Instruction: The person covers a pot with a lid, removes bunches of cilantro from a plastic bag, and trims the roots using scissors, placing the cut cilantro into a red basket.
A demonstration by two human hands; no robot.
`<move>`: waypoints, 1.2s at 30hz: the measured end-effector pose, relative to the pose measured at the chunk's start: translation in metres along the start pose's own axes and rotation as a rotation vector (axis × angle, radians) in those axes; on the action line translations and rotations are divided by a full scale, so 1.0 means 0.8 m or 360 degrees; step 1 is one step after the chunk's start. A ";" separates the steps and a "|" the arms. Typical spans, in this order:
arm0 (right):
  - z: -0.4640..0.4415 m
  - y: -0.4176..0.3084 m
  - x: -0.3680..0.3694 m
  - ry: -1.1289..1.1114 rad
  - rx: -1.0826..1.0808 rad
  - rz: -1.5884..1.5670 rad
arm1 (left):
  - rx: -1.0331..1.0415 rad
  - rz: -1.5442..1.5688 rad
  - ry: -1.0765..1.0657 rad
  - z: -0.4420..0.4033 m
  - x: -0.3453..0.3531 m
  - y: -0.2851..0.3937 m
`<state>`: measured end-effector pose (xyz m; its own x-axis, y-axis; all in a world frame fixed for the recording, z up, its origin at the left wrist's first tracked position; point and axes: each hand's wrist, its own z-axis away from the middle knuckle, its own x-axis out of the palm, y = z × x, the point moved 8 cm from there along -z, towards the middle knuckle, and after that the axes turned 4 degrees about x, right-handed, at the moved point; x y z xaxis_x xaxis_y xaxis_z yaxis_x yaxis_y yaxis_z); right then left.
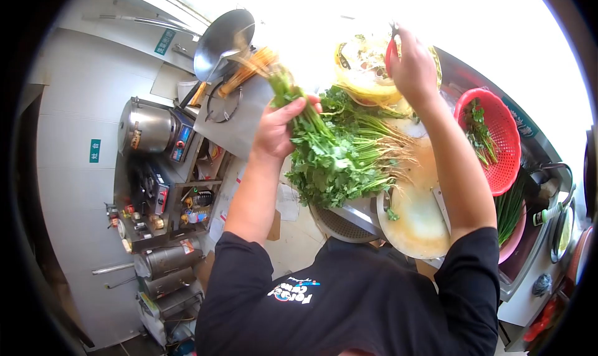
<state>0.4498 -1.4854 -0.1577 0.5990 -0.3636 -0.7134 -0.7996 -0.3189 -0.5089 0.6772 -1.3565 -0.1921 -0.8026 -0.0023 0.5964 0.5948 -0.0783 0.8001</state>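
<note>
Head view: the left hand [277, 127] is wrapped round the stems of a bunch of leafy greens [306, 122], its roots pointing to the far left and its leaves meeting a larger pile of greens [370, 169] just right of that hand. Farther off to the right, the right hand [412, 63] grasps red-handled scissors [392, 56] over the edge of a yellow bag [372, 95] of scraps, while a red colander [509, 145] holding more sprigs stands beyond it, on the right.

“灶台” on green wall sign [94, 150]
</note>
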 end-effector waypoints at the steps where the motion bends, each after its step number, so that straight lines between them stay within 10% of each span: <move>1: 0.023 -0.016 -0.013 0.0069 -0.0163 -0.0280 | 0.0044 0.0135 -0.0084 0.002 -0.004 0.004; 4: 0.098 -0.044 -0.007 -0.0585 0.0098 -0.1391 | 0.0183 0.0389 -0.0371 0.003 -0.002 0.010; 15: 0.144 -0.078 -0.002 -0.0406 -0.0301 -0.1333 | 0.0000 0.0301 -0.0625 0.010 0.038 -0.024; 21: 0.149 -0.074 0.028 -0.0875 -0.0126 -0.1359 | 0.0069 0.0342 -0.0604 0.020 0.042 -0.013; 31: 0.143 -0.091 0.038 -0.0796 -0.0102 -0.1249 | 0.0091 0.0368 -0.0544 0.031 0.019 -0.005; 36: 0.064 -0.049 -0.001 -0.0163 -0.0297 -0.0578 | 0.0170 0.0314 -0.0367 0.035 -0.017 0.007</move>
<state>0.4783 -1.4281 -0.1619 0.8256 -0.1122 -0.5529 -0.5103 -0.5668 -0.6468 0.6930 -1.3293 -0.1938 -0.6473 0.2200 0.7298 0.7490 0.0064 0.6625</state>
